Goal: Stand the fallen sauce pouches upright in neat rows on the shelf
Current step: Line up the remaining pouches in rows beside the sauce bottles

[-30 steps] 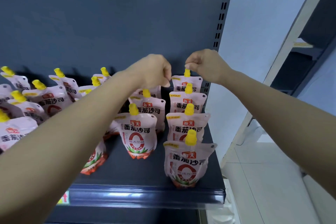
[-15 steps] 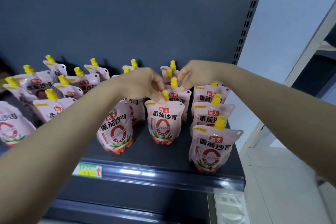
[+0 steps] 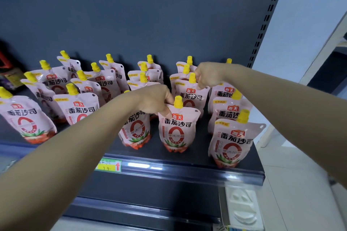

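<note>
Here the left hand (image 3: 155, 99) grips the top-left edge of the front pouch (image 3: 177, 133), its fingers (image 3: 166, 112) curled over the seam just beside the yellow cap (image 3: 178, 101). That pouch stands upright on the shelf (image 3: 201, 150), directly below those fingers and near the front lip. The right hand (image 3: 209, 75) pinches the top edge of the second pouch (image 3: 189, 97), fingers (image 3: 202, 85) narrowed on the corner to the right of its spout. This pouch stands upright too, just behind the front one; whether the two touch, I cannot tell. To the right of the right-hand fingers runs a row of upright pouches (image 3: 232, 140), the nearest at the shelf's front edge. Left of the left-hand fingers, partly hidden under the wrist, another pouch (image 3: 136, 131) stands, and farther left more pouches (image 3: 78, 112) stand in looser lines, some leaning. Below the left forearm a green price label (image 3: 109, 165) sits on the shelf's front rail. Beyond both sets of fingers rises the dark back panel (image 3: 131, 15).
</note>
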